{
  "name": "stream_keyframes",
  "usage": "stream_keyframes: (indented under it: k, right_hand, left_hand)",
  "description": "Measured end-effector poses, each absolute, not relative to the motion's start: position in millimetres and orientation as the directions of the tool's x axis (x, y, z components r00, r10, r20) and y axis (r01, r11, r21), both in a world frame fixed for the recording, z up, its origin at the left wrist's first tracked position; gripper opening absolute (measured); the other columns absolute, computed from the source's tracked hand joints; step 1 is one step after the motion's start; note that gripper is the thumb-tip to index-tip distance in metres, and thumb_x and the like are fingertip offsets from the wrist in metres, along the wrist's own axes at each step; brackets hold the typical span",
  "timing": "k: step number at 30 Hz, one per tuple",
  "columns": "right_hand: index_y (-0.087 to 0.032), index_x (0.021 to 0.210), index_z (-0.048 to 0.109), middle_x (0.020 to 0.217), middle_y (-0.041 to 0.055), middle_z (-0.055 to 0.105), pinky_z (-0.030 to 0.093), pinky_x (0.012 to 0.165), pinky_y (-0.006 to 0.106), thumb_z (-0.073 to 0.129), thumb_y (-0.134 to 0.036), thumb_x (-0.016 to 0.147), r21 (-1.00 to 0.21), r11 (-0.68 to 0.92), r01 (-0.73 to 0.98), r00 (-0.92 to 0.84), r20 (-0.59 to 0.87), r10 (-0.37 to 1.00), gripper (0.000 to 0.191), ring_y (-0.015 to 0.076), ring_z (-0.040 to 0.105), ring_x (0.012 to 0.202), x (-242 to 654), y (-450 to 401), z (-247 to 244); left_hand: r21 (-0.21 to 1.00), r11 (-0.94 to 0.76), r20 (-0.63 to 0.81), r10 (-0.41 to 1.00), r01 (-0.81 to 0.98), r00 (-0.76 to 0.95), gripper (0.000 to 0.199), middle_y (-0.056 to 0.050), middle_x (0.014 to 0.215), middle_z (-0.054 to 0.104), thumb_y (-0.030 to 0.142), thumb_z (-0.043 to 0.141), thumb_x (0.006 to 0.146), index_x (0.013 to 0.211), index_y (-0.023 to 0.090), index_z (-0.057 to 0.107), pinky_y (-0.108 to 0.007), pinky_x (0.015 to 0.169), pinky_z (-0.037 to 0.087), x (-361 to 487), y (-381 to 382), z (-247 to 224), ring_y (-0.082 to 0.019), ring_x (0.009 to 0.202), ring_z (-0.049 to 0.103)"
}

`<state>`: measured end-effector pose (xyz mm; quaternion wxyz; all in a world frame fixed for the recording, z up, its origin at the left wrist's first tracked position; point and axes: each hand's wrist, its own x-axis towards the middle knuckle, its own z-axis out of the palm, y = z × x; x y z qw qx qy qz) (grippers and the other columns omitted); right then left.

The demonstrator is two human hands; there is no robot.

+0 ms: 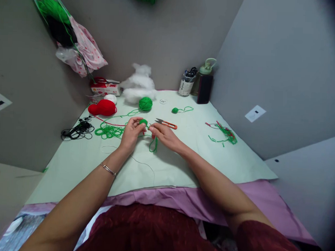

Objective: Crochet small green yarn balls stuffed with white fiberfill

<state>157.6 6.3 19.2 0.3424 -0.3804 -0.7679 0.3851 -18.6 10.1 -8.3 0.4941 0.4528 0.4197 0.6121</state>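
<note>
Spreading wide below, the pale table [199, 159] carries white fluff [140, 85] near its far edge. Loose green yarn [112, 131] lies left of the left hand [131, 134], whose thumb and fingers are closed in a pinch. The right hand [164, 134] is just beside it, with thumb and fingers pressed together; what these pinch, one cannot tell. Behind the hands sits the green ball [145, 104], and beyond the right hand lie the orange snips [169, 125]. Smallest is the green piece [142, 121], held in the left pinch above the table.
</note>
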Motion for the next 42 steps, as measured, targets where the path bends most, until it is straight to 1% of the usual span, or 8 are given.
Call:
stream_keyframes:
  k: [5,12,15,19,22,29,36,42]
  right_hand:
    - [-0.020,0.093,0.058,0.088,0.0019,0.062,0.038,0.073,0.029,0.040,-0.044,0.103,-0.868,0.383,0.316,-0.363,0.263,0.894,0.031,0.0161,0.054,0.081,161,8,21]
    - [-0.019,0.085,0.059,0.079,-0.0008,0.059,0.035,0.063,0.025,0.052,-0.038,0.096,-0.905,0.338,0.257,-0.347,0.240,0.907,0.023,0.0126,0.046,0.068,159,9,19]
    - [-0.019,0.086,0.058,0.080,-0.0004,0.061,0.035,0.058,0.023,0.046,-0.038,0.100,-0.929,0.301,0.218,-0.388,0.200,0.899,0.027,0.0105,0.046,0.062,158,6,21]
    - [-0.018,0.090,0.060,0.061,-0.0043,0.057,0.034,0.046,0.021,0.045,-0.033,0.101,-0.967,0.193,0.168,-0.526,0.077,0.847,0.024,0.0088,0.042,0.046,157,1,23]
    - [-0.018,0.088,0.059,0.054,-0.0067,0.052,0.031,0.040,0.019,0.047,-0.028,0.100,-0.984,0.119,0.132,-0.544,0.028,0.838,0.020,0.0072,0.040,0.040,156,0,23]
    - [-0.018,0.087,0.059,0.053,-0.0085,0.050,0.026,0.034,0.016,0.051,-0.026,0.099,-0.999,-0.022,0.028,-0.534,-0.033,0.845,0.016,0.0047,0.035,0.035,155,2,21]
    - [-0.017,0.089,0.058,0.056,-0.0099,0.045,0.025,0.033,0.017,0.054,-0.033,0.095,-0.979,-0.202,-0.012,-0.587,-0.157,0.794,0.018,0.0038,0.027,0.034,158,8,21]
    - [-0.018,0.089,0.057,0.056,-0.0106,0.041,0.025,0.036,0.019,0.053,-0.035,0.095,-0.986,-0.163,-0.029,-0.560,-0.120,0.820,0.018,0.0050,0.024,0.036,154,7,21]
  left_hand:
    - [0.963,-0.177,0.150,0.979,-0.205,-0.137,0.033,0.004,0.074,0.059,0.028,0.079,0.070,0.099,0.020,0.066,-0.025,0.068,0.049,-24,13,-9,-0.012,0.066,0.057]
    - [0.967,-0.198,0.181,0.977,-0.162,-0.115,0.031,0.000,0.086,0.068,0.027,0.080,0.070,0.098,0.019,0.070,-0.027,0.073,0.049,-22,11,-9,-0.013,0.074,0.060]
    - [0.966,-0.211,0.198,0.975,-0.149,-0.096,0.031,-0.001,0.091,0.070,0.028,0.080,0.071,0.099,0.019,0.070,-0.027,0.078,0.050,-21,10,-9,-0.015,0.083,0.063]
    - [0.965,-0.226,0.216,0.973,-0.135,-0.080,0.032,-0.001,0.092,0.070,0.028,0.079,0.071,0.100,0.020,0.069,-0.028,0.077,0.051,-20,8,-9,-0.015,0.081,0.064]
    - [0.964,-0.239,0.231,0.970,-0.119,-0.075,0.031,-0.001,0.093,0.069,0.026,0.078,0.072,0.100,0.021,0.068,-0.026,0.074,0.051,-19,7,-9,-0.014,0.079,0.063]
    - [0.963,-0.260,0.256,0.965,-0.065,-0.063,0.029,-0.001,0.093,0.069,0.028,0.077,0.075,0.101,0.021,0.067,-0.028,0.071,0.050,-18,5,-8,-0.014,0.075,0.063]
    - [0.957,-0.291,0.291,0.955,0.003,-0.051,0.029,0.001,0.083,0.068,0.024,0.077,0.076,0.103,0.019,0.068,-0.027,0.070,0.048,-17,3,-11,-0.014,0.072,0.062]
    - [0.954,-0.299,0.300,0.954,0.014,-0.020,0.023,0.000,0.074,0.069,0.029,0.073,0.080,0.100,0.019,0.066,-0.030,0.074,0.050,-14,3,-11,-0.017,0.072,0.065]
